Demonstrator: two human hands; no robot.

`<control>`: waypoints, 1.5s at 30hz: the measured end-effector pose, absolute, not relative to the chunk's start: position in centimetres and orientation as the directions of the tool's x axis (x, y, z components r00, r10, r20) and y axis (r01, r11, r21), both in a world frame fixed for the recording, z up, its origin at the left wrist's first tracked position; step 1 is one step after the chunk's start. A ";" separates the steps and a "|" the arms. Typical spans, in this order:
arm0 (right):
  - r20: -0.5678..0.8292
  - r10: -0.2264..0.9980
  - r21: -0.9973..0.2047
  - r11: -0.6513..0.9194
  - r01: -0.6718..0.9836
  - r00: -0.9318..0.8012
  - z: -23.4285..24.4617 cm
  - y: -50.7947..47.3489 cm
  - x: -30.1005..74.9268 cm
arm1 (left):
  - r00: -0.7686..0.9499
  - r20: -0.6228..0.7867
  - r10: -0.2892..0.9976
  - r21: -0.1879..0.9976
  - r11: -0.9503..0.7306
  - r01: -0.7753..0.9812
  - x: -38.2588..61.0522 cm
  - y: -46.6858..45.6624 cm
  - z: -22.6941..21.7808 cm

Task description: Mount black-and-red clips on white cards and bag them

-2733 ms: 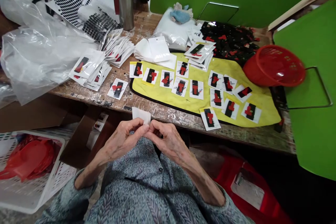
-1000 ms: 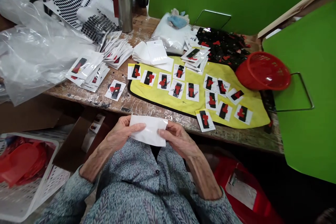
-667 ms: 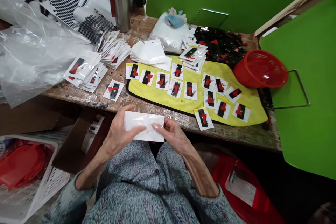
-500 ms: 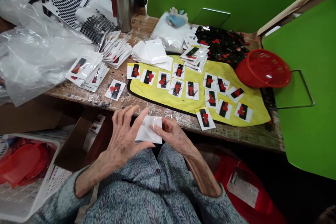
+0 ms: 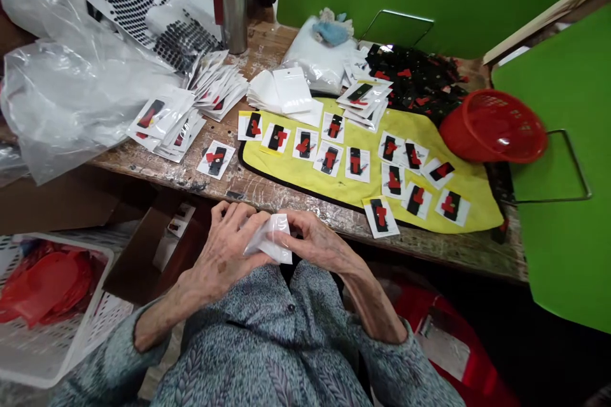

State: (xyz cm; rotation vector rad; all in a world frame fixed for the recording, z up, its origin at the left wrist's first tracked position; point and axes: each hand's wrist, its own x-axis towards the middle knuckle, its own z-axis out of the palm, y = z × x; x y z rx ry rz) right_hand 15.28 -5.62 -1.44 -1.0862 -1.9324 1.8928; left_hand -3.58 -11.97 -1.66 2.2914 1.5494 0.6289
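Observation:
A creased, translucent white packet (image 5: 270, 240) is bunched between my hands, just below the wooden table's front edge (image 5: 296, 210). My left hand (image 5: 224, 248) presses its fingers over the packet's left side. My right hand (image 5: 312, 235) pinches the right side between fingers and thumb. Beyond them, a yellow cloth mat (image 5: 458, 203) carries several white cards (image 5: 329, 160), each with a black piece and a red piece. The nearest card (image 5: 380, 217) lies at the mat's front edge, out of reach of my fingertips.
Stacked cards (image 5: 167, 130) and a crumpled plastic bag (image 5: 71, 89) lie left of the mat. A steel flask (image 5: 233, 0) stands at the back. A red basket (image 5: 494, 127) sits against a green board (image 5: 558, 203). A white crate (image 5: 52, 292) holding red items is down on the left.
The packet, held wide and flat a moment ago, is now narrower and bunched. My left fingers have come down over it, and my hands have moved closer together.

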 end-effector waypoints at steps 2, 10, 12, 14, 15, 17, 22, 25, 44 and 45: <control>-0.328 0.607 -0.942 -0.152 0.300 -0.724 -1.7 -5.3 15.0 | 0.300 0.176 0.937 0.533 -0.347 0.772 -4.0 -11.9 -1.9; -0.014 0.862 -0.853 0.254 0.456 -0.506 -1.5 -1.5 10.8 | 0.099 0.133 0.986 0.593 -0.159 0.790 -7.1 -12.4 -3.4; 0.106 0.827 -0.742 0.435 0.510 -0.552 -1.9 0.0 8.2 | 0.072 0.123 0.990 0.580 -0.131 0.804 -7.7 -12.7 -3.7; 0.143 0.783 -0.607 0.553 0.572 -0.605 -2.4 1.2 5.5 | 0.050 0.119 0.992 0.570 -0.110 0.815 -8.2 -13.0 -4.1; 0.135 0.770 -0.533 0.587 0.609 -0.624 -2.6 1.7 4.3 | 0.039 0.118 0.992 0.565 -0.100 0.819 -8.4 -13.2 -4.3; 0.094 0.760 -0.397 0.621 0.676 -0.643 -2.9 2.4 2.4 | 0.014 0.119 0.993 0.554 -0.078 0.829 -8.8 -13.5 -4.7; -0.030 0.786 -0.304 0.582 0.754 -0.618 -3.4 3.7 0.6 | -0.049 0.161 0.986 0.522 -0.043 0.852 -9.7 -13.5 -5.4; -0.072 0.816 -0.346 0.519 0.782 -0.574 -3.8 4.6 0.4 | -0.083 0.171 0.982 0.529 -0.021 0.848 -10.0 -13.4 -5.4; -0.082 0.824 -0.526 0.442 0.726 -0.561 -5.0 5.8 0.4 | -0.131 0.221 0.966 0.491 0.006 0.871 -10.6 -9.2 -5.0; -0.079 0.821 -0.534 0.444 0.719 -0.565 -5.1 5.8 0.4 | -0.134 0.221 0.966 0.489 0.009 0.872 -10.6 -9.2 -5.0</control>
